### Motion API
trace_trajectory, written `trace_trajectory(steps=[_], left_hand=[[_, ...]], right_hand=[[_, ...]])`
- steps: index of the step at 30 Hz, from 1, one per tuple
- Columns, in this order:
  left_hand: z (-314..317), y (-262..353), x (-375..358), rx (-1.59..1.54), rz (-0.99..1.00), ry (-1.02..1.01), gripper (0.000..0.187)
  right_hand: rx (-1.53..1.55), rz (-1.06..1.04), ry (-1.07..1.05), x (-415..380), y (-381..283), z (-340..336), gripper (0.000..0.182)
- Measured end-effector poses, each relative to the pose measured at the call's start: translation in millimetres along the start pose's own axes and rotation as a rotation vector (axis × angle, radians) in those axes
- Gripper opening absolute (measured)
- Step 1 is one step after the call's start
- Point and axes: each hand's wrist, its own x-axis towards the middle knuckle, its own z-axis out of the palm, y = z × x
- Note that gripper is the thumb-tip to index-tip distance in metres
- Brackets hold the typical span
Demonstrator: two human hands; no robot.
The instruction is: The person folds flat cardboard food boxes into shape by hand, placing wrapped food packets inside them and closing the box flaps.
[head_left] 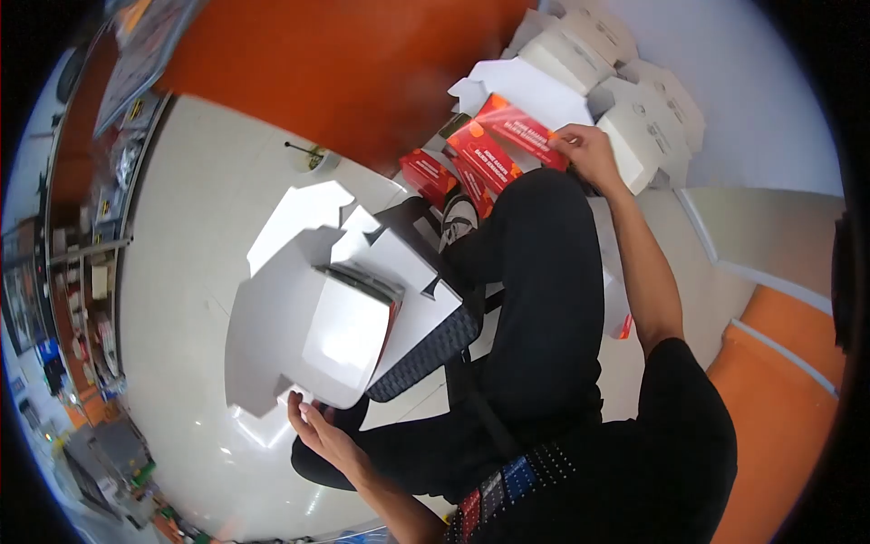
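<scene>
My left hand (322, 437) is at the near edge of an unfolded white cardboard box blank (263, 313), fingers partly curled about a small flap. The blank's inner white face is up, and it rests with other flattened cardboard (408, 272) on a black woven basket or stool (430, 354) beside my legs. My right hand (591, 154) reaches over my raised knee, its fingers closed on the end of a red printed box (517, 127). More red boxes (482, 156) lie next to it by my shoe (459, 218).
White folded cartons (634, 127) are piled against the wall at the upper right. An orange panel (344, 72) stands ahead, with a small potted plant (313, 161) near its base. Shelves with assorted goods (100, 281) line the left side. Glossy tiled floor (190, 236) surrounds me.
</scene>
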Motion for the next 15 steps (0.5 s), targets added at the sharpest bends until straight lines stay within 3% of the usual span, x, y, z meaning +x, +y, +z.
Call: trace_trajectory(steps=[2,4,8,10,15], left_hand=[[-9.8,-9.4,-0.3,-0.008,0.097,0.032,0.049],[-15.8,-15.8,-1.5,-0.089,0.162,0.079,0.042],[-14.6,2.0,-12.7,-0.249,0.304,0.051,0.028],[-14.0,18.2,-20.9,-0.330,0.319,-0.016,0.028],[-11.2,55.3,-30.2,-0.533,0.277,-0.291,0.047]], right_hand=[[0.091,-0.045,0.140,-6.0,-35.2,-20.1,0.024],[-0.076,-0.301,0.299,-22.5,-86.6,-46.7,0.022],[-0.218,-0.571,0.380,-95.6,-204.3,-67.5,0.010],[-0.256,-0.995,0.430,-123.3,-228.9,-63.7,0.016],[-0.143,-1.307,-0.007,-178.5,-257.3,-17.3,0.026]])
